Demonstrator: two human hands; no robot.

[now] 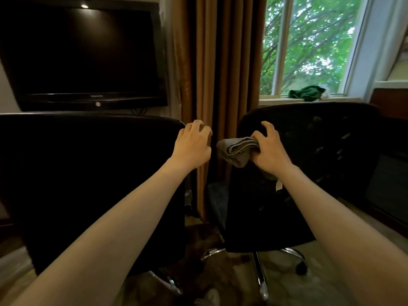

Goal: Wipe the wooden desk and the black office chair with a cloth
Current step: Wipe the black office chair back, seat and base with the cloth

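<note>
A room: dark television [84, 56] at ten o'clock, brown curtain [218, 62] at twelve, window [309, 45] at two. The left hand [192, 146], loosely curled and holding nothing, hovers by the left chair [88, 173]. Just right of centre, the right hand [269, 151] grips the folded grey cloth [234, 151] at the right chair [320, 151], by its top left edge.

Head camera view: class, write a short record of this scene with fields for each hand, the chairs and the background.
left hand: empty, fingers spread and bent, near top corner of left chair
right hand: grips folded grey cloth at backrest of right chair
chairs: two, black, side by side
background: television, brown curtain, green cloth on windowsill
</note>
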